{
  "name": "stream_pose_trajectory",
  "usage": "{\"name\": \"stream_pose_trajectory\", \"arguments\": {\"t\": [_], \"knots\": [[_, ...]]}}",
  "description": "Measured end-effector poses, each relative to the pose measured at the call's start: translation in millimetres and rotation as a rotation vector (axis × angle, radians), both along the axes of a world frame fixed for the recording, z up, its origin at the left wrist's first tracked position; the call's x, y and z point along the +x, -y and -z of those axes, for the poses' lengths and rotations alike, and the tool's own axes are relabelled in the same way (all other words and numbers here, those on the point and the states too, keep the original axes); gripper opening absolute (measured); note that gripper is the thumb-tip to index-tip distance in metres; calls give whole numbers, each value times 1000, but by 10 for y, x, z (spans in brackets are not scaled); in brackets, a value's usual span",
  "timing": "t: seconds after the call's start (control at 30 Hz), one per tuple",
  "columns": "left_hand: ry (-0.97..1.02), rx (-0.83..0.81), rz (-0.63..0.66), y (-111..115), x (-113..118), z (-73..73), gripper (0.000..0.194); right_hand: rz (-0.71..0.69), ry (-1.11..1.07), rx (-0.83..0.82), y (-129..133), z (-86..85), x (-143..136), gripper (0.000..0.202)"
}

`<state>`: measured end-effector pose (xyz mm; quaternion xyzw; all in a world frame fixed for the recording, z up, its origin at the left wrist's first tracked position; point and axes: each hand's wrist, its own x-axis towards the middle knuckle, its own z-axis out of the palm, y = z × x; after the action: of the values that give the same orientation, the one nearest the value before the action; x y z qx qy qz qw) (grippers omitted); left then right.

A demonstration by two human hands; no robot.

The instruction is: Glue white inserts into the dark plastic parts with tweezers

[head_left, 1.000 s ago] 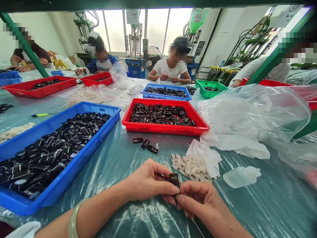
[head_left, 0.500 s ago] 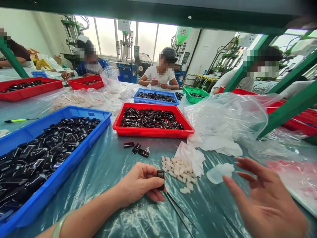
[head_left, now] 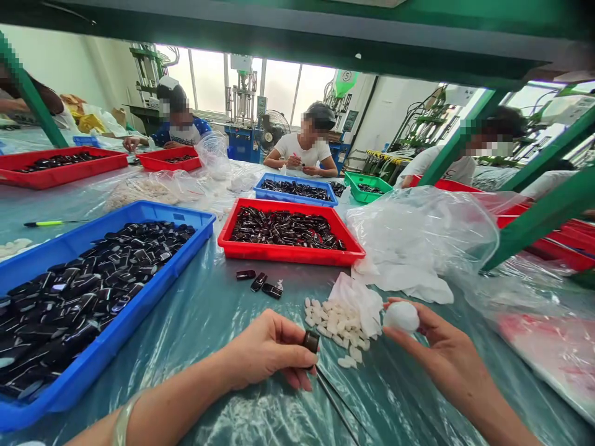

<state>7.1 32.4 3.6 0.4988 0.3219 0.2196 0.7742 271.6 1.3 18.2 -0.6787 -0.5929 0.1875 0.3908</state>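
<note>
My left hand [head_left: 274, 350] is closed, pinching a small glossy black piece [head_left: 311, 341] between thumb and fingers. A pair of thin dark prongs, like tweezers [head_left: 337, 402], runs from beneath these fingers toward the lower right; I cannot tell whether the hand grips them. My right hand [head_left: 437, 341] has its thumb and fingers around a small translucent white bottle [head_left: 402, 317], seen nearly end-on. Between the hands and a little farther away lies a heap of small whitish pieces [head_left: 337, 319] beside a crumpled white cloth or bag [head_left: 356, 300]. Several loose black pieces [head_left: 259, 282] lie beyond my left hand.
A blue tray [head_left: 153, 297] at left and a red tray [head_left: 292, 254] ahead hold many black pieces. Clear plastic bags [head_left: 423, 229] lie at right, by a slanted green post [head_left: 520, 223]. Co-workers sit across the plastic-covered table [head_left: 186, 384]; a green beam [head_left: 297, 43] crosses above.
My right hand has moved left and closed on the white bottle, which is now lifted and turned end-on. The black piece in my left hand has tilted slightly. The view has shifted a little.
</note>
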Motion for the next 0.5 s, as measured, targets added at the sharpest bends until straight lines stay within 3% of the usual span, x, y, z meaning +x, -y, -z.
{"name": "stream_pose_trajectory", "arguments": {"t": [0.13,0.23,0.5], "knots": [[17,-14,23,8,-15,-8,28,-213,275,266,-65,-191,-291,29],[41,-23,50,11,-30,-7,27,-350,488,418,-127,-199,-461,34],[52,-68,94,6,-36,-13,20,-419,725,605,-126,-65,-570,39]]}}
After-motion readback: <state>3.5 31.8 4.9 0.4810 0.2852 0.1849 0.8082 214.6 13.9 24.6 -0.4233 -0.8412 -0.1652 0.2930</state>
